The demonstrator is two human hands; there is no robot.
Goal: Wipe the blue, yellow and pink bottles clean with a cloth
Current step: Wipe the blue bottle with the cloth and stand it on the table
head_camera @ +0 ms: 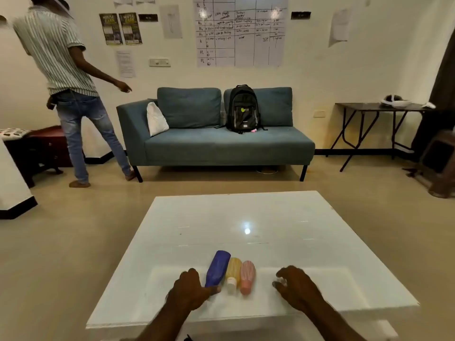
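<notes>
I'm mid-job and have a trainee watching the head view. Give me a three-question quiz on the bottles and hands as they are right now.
1. True or false: the three bottles stand upright on the white table.
2. Which bottle lies between the other two? A blue, B yellow, C pink.
3. Which hand is at a bottle, and at which one?

Key
1. False. The blue bottle, yellow bottle and pink bottle all lie on their sides, caps toward the wearer.
2. B.
3. The left hand, fingertips at the blue bottle's cap end; a firm grip cannot be told. The right hand is apart from the bottles, fingers curled, empty. No cloth is in view.
</notes>
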